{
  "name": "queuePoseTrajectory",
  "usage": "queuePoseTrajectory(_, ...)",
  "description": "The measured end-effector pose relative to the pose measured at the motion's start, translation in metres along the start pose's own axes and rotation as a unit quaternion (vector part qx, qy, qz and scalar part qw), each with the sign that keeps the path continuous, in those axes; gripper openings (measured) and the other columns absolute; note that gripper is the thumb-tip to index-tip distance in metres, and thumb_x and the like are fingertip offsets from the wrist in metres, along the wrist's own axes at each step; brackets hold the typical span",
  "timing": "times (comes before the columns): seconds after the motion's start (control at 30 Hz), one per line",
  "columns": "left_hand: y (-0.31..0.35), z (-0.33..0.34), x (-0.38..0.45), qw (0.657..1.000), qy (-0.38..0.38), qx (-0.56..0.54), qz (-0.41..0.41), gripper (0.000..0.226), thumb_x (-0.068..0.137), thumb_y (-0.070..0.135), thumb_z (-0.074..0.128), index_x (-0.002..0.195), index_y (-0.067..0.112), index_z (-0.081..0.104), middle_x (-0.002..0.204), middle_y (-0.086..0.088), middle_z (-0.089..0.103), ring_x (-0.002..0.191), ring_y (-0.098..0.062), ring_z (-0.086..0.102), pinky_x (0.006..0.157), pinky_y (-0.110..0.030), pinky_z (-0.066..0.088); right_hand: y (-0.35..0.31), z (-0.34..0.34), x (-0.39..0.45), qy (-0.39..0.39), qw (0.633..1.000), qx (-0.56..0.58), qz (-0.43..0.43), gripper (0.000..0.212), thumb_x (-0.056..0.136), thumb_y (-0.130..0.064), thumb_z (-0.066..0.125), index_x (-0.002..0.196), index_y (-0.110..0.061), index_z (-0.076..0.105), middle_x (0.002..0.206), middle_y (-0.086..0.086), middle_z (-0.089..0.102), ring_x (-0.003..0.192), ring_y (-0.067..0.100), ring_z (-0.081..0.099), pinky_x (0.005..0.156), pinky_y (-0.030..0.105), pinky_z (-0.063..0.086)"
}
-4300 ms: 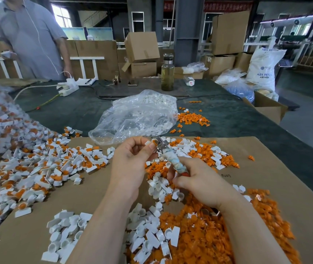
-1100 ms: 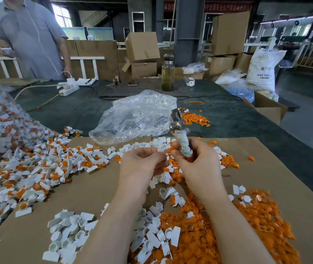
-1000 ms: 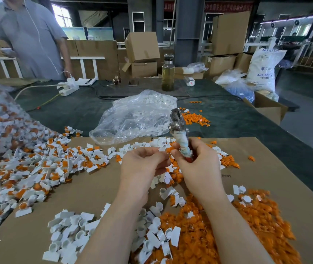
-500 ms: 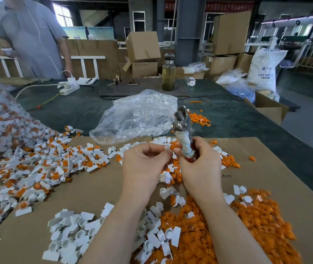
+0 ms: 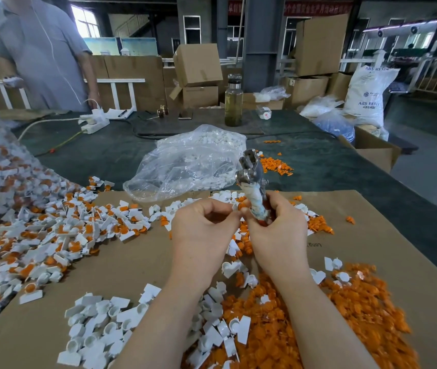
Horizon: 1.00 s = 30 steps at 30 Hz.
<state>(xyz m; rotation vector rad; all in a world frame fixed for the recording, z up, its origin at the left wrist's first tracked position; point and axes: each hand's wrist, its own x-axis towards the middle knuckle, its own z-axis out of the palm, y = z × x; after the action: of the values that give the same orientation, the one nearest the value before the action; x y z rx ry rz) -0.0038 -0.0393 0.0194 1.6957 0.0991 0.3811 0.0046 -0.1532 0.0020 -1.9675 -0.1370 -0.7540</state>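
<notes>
My right hand grips a metal pliers-like tool by its cloth-wrapped handle, with the steel head pointing up and away. My left hand is curled beside it, thumb and fingers pinching a small part that I can barely see; its fingertips touch the right hand's fingers. Both hands hover over a brown cardboard sheet. Loose white plastic pieces lie near my left forearm, and a heap of orange pieces lies under my right forearm.
A spread of white pieces with orange inserts covers the left. A clear plastic bag of white parts lies behind the hands. Farther back stand a glass bottle, a power strip, cardboard boxes and a person in a grey shirt.
The tool went from lying tilted between my hands to standing head-up in my right hand. My left hand closed in beside it; over the last second both hands barely shifted.
</notes>
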Motion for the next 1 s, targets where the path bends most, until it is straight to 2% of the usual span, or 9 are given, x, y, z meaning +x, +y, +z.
queuePoseTrajectory(0.17,-0.002,0.0,0.001,1.0,0.012,0.021,0.004,0.015,0.077,0.021,0.083,0.07,0.03,0.074,0.069,0.019,0.071,0.065,0.002,0.067,0.056,-0.01,0.049,0.001,-0.001,0.001,-0.018,1.0,0.0,0.002,0.024,0.083,-0.011,0.075,0.087,-0.03,0.061,0.069,-0.022,0.057,0.075,-0.012,0.056,0.06,0.002,0.038)
queuePoseTrajectory(0.33,-0.003,0.0,0.001,0.999,0.027,0.031,-0.003,0.017,0.077,0.024,0.082,0.066,0.031,0.071,0.066,0.018,0.07,0.063,0.002,0.065,0.054,-0.01,0.047,0.002,-0.003,0.004,-0.059,0.998,0.007,0.026,0.013,0.086,-0.017,0.073,0.095,-0.025,0.067,0.078,-0.018,0.064,0.076,-0.001,0.061,0.063,0.011,0.043)
queuePoseTrajectory(0.53,-0.003,-0.002,0.002,0.999,0.035,0.034,-0.007,0.015,0.081,0.029,0.08,0.07,0.028,0.071,0.067,0.013,0.071,0.064,-0.005,0.067,0.058,-0.02,0.056,0.0,-0.005,0.005,-0.086,0.996,0.011,0.029,0.017,0.085,-0.015,0.071,0.095,-0.028,0.065,0.076,-0.018,0.064,0.077,-0.003,0.06,0.061,0.01,0.041)
queuePoseTrajectory(0.63,-0.005,-0.004,0.004,0.999,0.032,0.005,-0.021,0.011,0.084,0.024,0.079,0.076,0.023,0.072,0.069,0.006,0.073,0.069,-0.013,0.07,0.066,-0.029,0.059,0.0,-0.01,0.007,-0.122,0.989,0.057,0.057,0.012,0.088,-0.016,0.07,0.097,-0.023,0.067,0.075,-0.018,0.065,0.072,-0.003,0.06,0.059,0.01,0.043)
queuePoseTrajectory(0.7,-0.005,-0.006,0.005,0.999,0.026,-0.03,-0.035,0.007,0.085,0.02,0.077,0.081,0.018,0.072,0.071,0.003,0.074,0.07,-0.013,0.072,0.068,-0.026,0.059,0.002,-0.017,0.008,-0.157,0.982,0.078,0.07,0.013,0.087,-0.014,0.068,0.093,-0.026,0.066,0.072,-0.022,0.064,0.066,-0.005,0.058,0.058,0.008,0.042)
queuePoseTrajectory(0.8,-0.005,-0.007,0.006,0.996,0.027,-0.073,-0.039,0.003,0.086,0.015,0.075,0.086,0.015,0.072,0.075,0.002,0.075,0.072,-0.011,0.073,0.069,-0.023,0.058,0.007,-0.028,0.012,-0.211,0.974,0.039,0.077,0.008,0.085,-0.017,0.069,0.09,-0.023,0.065,0.073,-0.011,0.063,0.065,-0.003,0.056,0.058,0.008,0.042)
queuePoseTrajectory(0.9,-0.005,-0.009,0.006,0.994,0.027,-0.099,-0.028,0.006,0.087,0.012,0.073,0.083,0.016,0.071,0.074,0.002,0.075,0.071,-0.011,0.072,0.069,-0.022,0.057,0.008,-0.033,0.012,-0.273,0.958,0.011,0.086,0.011,0.086,-0.02,0.069,0.095,-0.014,0.065,0.079,0.001,0.062,0.065,0.007,0.055,0.061,0.018,0.043)
queuePoseTrajectory(1.0,-0.004,-0.011,0.007,0.992,0.024,-0.123,-0.023,0.007,0.088,0.009,0.071,0.083,0.014,0.071,0.074,-0.001,0.075,0.068,-0.009,0.071,0.064,-0.015,0.055,0.005,-0.034,0.012,-0.323,0.941,0.005,0.103,0.015,0.087,-0.021,0.069,0.099,-0.012,0.065,0.093,0.013,0.066,0.078,0.025,0.063,0.074,0.042,0.051)
